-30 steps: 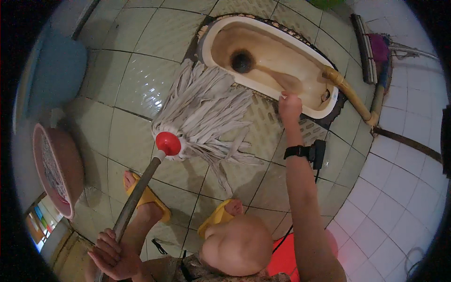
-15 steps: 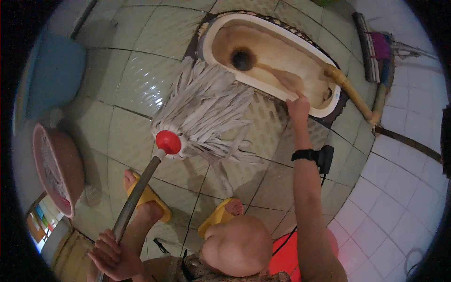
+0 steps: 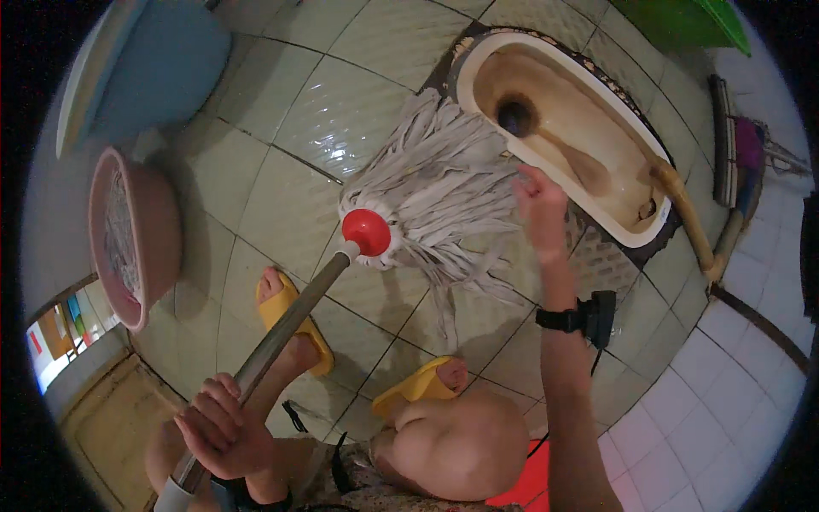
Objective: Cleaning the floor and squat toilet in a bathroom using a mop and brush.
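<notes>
My left hand (image 3: 223,427) is wrapped around the grey metal handle (image 3: 294,328) of a mop. The handle slants up to a red round cap (image 3: 366,232), from which grey-white cloth strands (image 3: 444,188) fan out over the wet floor. Beside the strands' right edge hovers my right hand (image 3: 543,212). Its fingers are bent but apart, and I see nothing in them. Just beyond is a stained white squat toilet (image 3: 589,205), its rim touched by some strands. A black strap with a small box (image 3: 589,317) sits on my right wrist.
At the left stand a blue tub (image 3: 162,68) and a pink basin (image 3: 153,230) with greyish contents. A yellowish pipe (image 3: 687,205) meets the toilet's right end. A squeegee-like tool (image 3: 725,141) leans at the right wall. A yellow slipper (image 3: 418,384) is on my right foot.
My right hand has moved off the toilet's near rim toward the mop strands. The left hand still grips the handle. The whole view has shifted, and a green object shows more at the top right.
</notes>
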A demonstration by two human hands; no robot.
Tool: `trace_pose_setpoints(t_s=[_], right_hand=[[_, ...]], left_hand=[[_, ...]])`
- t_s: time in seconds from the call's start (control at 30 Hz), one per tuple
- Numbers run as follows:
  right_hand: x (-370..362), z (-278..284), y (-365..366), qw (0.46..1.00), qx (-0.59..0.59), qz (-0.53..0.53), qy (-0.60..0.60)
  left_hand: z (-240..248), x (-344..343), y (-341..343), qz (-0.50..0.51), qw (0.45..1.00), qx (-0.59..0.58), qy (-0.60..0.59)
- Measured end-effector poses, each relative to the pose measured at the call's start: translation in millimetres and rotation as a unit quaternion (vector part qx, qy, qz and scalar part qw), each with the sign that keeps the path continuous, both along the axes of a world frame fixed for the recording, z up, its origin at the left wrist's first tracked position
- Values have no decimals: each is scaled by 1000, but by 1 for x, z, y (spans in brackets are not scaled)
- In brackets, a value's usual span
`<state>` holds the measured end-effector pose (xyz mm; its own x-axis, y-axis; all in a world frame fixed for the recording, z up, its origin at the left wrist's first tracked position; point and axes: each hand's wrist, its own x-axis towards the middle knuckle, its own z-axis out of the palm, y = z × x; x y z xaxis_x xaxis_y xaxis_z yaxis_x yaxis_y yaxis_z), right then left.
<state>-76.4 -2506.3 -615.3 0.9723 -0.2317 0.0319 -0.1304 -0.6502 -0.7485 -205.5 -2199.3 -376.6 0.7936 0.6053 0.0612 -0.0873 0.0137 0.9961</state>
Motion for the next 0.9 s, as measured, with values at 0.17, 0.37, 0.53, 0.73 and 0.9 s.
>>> trace_pose_setpoints(t_s=[0.17,0.37,0.53,0.73,0.9], right_hand=[[8,17,46,990,54,29,129],[15,5,74,995,35,73,53],[24,5,99,991,-67,85,77],[41,-7,113,990,-119,65,29],[45,-8,115,990,-115,74,26]], left_hand=[[3,-1,6,-95,995,-13,-20],[0,-1,6,-100,994,-23,-28],[0,-3,6,-87,996,-18,-19],[-1,-8,5,-19,999,-38,-11],[-1,-8,10,-69,997,-17,-3]])
